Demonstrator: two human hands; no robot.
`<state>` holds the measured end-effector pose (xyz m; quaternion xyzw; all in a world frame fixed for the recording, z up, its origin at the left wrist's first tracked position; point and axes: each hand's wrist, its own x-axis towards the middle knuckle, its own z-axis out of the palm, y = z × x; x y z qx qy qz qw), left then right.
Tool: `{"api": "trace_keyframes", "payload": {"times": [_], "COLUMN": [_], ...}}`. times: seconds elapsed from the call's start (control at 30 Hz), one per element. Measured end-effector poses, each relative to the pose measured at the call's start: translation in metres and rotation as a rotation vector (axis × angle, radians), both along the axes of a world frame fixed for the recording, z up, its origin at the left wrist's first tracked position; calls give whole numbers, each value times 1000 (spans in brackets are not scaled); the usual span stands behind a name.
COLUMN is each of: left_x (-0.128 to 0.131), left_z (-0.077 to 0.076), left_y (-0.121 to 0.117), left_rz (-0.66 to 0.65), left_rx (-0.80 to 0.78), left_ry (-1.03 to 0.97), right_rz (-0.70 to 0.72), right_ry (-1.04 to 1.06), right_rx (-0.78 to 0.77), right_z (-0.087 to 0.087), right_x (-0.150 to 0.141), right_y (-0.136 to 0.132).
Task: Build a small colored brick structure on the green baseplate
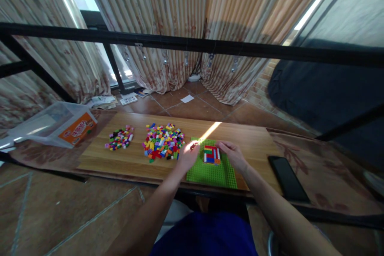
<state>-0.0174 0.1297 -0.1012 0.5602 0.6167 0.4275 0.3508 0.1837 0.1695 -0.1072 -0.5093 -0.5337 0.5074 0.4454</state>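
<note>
A green studded baseplate (207, 176) lies on the wooden board, with a compact build of toy bricks (212, 155) in red, blue, white, green, yellow and orange on it. My left hand (189, 155) is over the plate's left edge, fingers curled; whatever is between the fingertips is too small to name. At the build's upper right corner, the thumb and fingers of my right hand (233, 153) are pinched together, and I cannot make out what they hold. Close to my left hand spreads a large pile of loose mixed-colour bricks (163, 142).
A smaller brick pile (120, 138) lies farther left on the wooden board (138, 122). Beyond it stands a clear plastic bin (60, 124) with an orange label. A black phone (288, 178) rests at the right. A dark metal rail (180, 42) crosses in front of the curtains.
</note>
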Motion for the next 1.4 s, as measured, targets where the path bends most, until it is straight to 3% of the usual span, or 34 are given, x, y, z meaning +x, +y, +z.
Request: {"api": "trace_keyframes", "payload": {"times": [0.2,0.37,0.5,0.63,0.77,0.9,1.2,1.4], "left_x": [-39,-68,-83,-88,-89,-90,-91,-97], "left_z": [-12,-16,-21,-26,-22,-15,-12,-11], "left_y": [-62,-92,-93,-91,-90,-91,-91,-100], "left_rz": [-15,114,191,121,64,38,11,-140], "left_rx": [-13,-39,-62,-43,-13,0,21,78], "left_ry": [-76,-68,-81,-52,31,53,35,-4], "right_rz": [-196,-65,171,300,304,326,251,289], "right_ry": [-56,-355,-496,-635,-843,-909,-821,-659], "right_rx": [73,278,399,410,435,491,621,720], "right_z": [7,26,29,17,11,10,-11,-1], "right_x": [7,-30,-72,-106,-130,-147,-154,-172], "right_y": [-14,-40,-56,-57,-53,-52,-45,-49]}}
